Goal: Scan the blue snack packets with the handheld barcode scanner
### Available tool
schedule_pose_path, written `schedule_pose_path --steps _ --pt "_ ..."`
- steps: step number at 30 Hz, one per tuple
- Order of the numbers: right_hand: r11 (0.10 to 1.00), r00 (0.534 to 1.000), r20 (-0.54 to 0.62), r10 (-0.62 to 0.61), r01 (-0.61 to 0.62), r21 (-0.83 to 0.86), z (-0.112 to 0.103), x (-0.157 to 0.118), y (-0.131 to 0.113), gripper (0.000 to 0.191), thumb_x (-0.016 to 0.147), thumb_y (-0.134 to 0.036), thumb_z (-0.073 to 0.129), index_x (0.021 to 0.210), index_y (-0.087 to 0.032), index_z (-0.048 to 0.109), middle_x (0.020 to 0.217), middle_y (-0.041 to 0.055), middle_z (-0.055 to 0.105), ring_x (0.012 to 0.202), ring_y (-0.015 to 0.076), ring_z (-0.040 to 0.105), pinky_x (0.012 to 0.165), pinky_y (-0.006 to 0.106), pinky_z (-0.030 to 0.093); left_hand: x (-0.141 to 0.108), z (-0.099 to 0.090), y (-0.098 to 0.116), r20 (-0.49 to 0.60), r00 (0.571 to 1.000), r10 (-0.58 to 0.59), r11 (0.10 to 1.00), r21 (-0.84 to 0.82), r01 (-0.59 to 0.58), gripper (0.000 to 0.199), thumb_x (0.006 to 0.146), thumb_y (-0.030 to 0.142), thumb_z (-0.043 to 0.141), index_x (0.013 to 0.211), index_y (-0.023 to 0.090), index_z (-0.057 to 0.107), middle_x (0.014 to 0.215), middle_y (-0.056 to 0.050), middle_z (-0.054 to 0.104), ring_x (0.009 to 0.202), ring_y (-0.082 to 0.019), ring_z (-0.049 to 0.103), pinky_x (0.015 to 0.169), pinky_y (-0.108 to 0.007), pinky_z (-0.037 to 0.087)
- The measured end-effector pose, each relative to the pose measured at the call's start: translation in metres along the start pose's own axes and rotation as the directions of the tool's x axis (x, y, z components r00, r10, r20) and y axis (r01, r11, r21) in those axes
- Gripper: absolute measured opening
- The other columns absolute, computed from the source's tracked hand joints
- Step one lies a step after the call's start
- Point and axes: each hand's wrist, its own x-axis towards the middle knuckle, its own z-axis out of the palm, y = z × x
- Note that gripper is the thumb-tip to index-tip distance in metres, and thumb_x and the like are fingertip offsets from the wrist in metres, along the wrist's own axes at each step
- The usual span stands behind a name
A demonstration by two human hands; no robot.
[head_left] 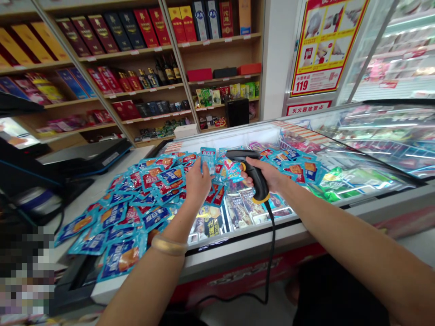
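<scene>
Blue packet up, scanner facing it

Wood shelving (pixel 217 56) filled the back. Freezer case (pixel 234 251) ran across the front, with a big packet pile (pixel 117 213) spread over its left end and a smaller batch (pixel 295 171) on the glass to the right. Scanner (pixel 260 183) sat midair above the glass, nose toward the left, cable (pixel 272 253) hanging down in front of the case.

Held packet (pixel 208 156) was up off the far side of the pile, just beside the scanner's nose and looking apart from it. Code too small to make out.

My read: good scanning wanted the packet's printed code square to the nose, film pulled flat, fingers off the code, a small gap kept. Wrinkles or glare off the freezer light could have spoiled a read.

Right grip (pixel 272 175): wrapped around the scanner handle, closed to its thickness. Trigger press: couldn't tell.

Left grip (pixel 198 184): nearly closed, lower part of the packet pinched between thumb and fingers, upper part free.
</scene>
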Motion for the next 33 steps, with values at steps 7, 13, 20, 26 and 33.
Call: schedule_pose_path --steps 7,13,20,26,33 --pt "0.978 0.960 -0.222 -0.170 0.192 0.084 -0.043 -0.019 -0.032 0.023 0.085 -0.039 0.058 0.078 -0.017 0.056 0.059 0.0010 0.054 0.044 0.0092 0.045 0.039 0.020 0.041 -0.010 0.046 0.041 0.425 0.898 0.112 0.822 0.467 -0.324 0.046 0.094 0.021 0.029 0.136 0.012 0.047 0.093 -0.014 0.072 0.086 -0.026 0.069 0.081 -0.038 0.051" --pt "0.946 0.907 -0.333 -0.258 0.307 0.104 -0.066 -0.029 -0.046 0.025 0.085 -0.042 0.059 0.079 -0.018 0.054 0.059 -0.0001 0.054 0.045 0.0085 0.045 0.040 0.019 0.042 -0.021 0.109 0.064 0.627 0.778 0.032 0.764 0.486 -0.423 0.057 0.095 0.040 0.032 0.146 0.016 0.033 0.151 -0.017 0.035 0.138 -0.032 0.035 0.110 -0.049 0.031" --pt "0.929 0.894 -0.346 -0.284 0.346 0.132 -0.062 -0.030 -0.047 0.025 0.085 -0.042 0.058 0.078 -0.017 0.054 0.059 -0.0004 0.053 0.045 0.0080 0.045 0.040 0.019 0.042 -0.021 0.113 0.066 0.627 0.778 0.030 0.772 0.480 -0.417 0.065 0.094 0.051 0.028 0.151 0.020 0.019 0.158 -0.013 0.018 0.146 -0.031 0.013 0.116 -0.054 0.016" --pt "0.931 0.904 -0.331 -0.269 0.332 0.151 -0.059 -0.030 -0.044 0.025 0.085 -0.041 0.058 0.080 -0.017 0.055 0.061 -0.0002 0.053 0.045 0.0077 0.045 0.040 0.019 0.042 0.004 0.044 0.051 0.378 0.904 0.199 0.712 0.578 -0.398 0.053 0.091 0.037 0.046 0.141 0.020 0.040 0.149 -0.014 0.039 0.140 -0.030 0.031 0.115 -0.050 0.021" --pt "0.963 0.969 -0.183 -0.164 0.198 0.185 -0.029 -0.009 -0.019 0.022 0.084 -0.038 0.060 0.079 -0.017 0.055 0.060 0.0001 0.053 0.046 0.0078 0.046 0.040 0.017 0.041 0.021 -0.024 0.004 0.237 0.971 0.003 0.663 0.727 -0.179 0.059 0.081 0.042 0.055 0.137 0.023 0.046 0.140 -0.014 0.050 0.133 -0.034 0.040 0.110 -0.057 0.024"
